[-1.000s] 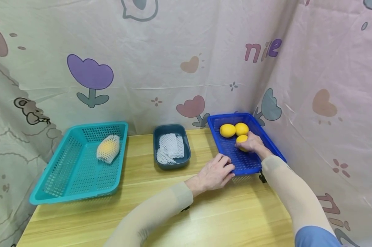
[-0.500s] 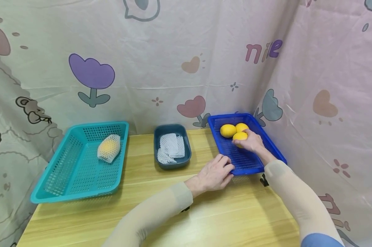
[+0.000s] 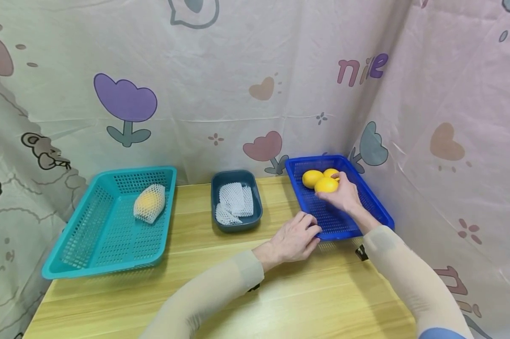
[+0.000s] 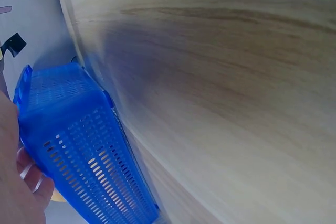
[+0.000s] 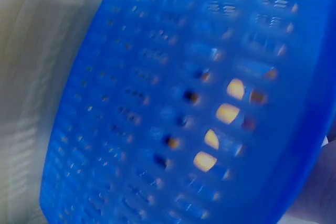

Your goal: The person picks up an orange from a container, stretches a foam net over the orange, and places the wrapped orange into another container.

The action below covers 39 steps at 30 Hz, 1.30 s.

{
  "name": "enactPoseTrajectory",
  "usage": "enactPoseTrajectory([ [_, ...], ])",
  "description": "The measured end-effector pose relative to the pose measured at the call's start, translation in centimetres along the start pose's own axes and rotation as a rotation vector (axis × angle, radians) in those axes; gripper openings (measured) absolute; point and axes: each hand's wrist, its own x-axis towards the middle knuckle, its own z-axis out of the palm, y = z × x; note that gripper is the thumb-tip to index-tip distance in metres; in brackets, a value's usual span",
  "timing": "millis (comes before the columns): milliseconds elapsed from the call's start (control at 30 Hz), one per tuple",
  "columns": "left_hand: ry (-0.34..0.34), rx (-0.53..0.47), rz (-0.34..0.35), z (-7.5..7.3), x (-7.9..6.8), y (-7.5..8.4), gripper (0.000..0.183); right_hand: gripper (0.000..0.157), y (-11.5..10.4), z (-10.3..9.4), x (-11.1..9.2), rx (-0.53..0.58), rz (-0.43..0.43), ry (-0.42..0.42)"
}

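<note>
My right hand (image 3: 345, 194) grips a lemon (image 3: 326, 185) between thumb and fingers inside the blue basket (image 3: 332, 221). Two more lemons lie just behind it, one to the left (image 3: 311, 179) and one partly hidden (image 3: 330, 173). At the basket's near left corner my left hand (image 3: 292, 238) holds the rim; in the left wrist view its fingers (image 4: 39, 184) curl over the edge. The right wrist view is mostly filled by the basket's slotted wall (image 5: 152, 77), with bits of yellow showing through and the lemon itself hidden.
A small dark bin (image 3: 236, 228) in the middle holds several white foam nets (image 3: 231, 197). To the left, a teal basket (image 3: 111, 245) contains one yellow fruit in a foam net (image 3: 149, 204). Patterned curtains (image 3: 221, 94) hang behind and beside the wooden table (image 3: 322, 292).
My right hand has shifted the gripped lemon back and to the left, closer to the other two, which it now partly covers. My left hand keeps its hold on the rim.
</note>
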Motion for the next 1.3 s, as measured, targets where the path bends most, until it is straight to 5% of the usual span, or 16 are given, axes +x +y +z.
enactPoseTrajectory([
  [467,0.056,-0.092,-0.071,-1.4,-1.2,-1.1,0.020,0.086,-2.6,0.7,-1.9,0.027,-0.156,0.083],
  [700,0.073,-0.203,-0.221,-2.9,-2.2,-2.3,0.025,0.087,-4.1,1.1,-2.9,0.055,-0.202,0.072],
  [1033,0.210,-0.370,-0.417,-4.6,-3.7,-3.4,0.032,0.080,-6.1,2.0,-4.6,0.140,-0.273,0.060],
  [1300,0.228,-0.482,-0.585,-5.2,-5.2,-4.2,0.039,0.079,-7.9,3.1,-6.0,0.205,-0.335,0.027],
])
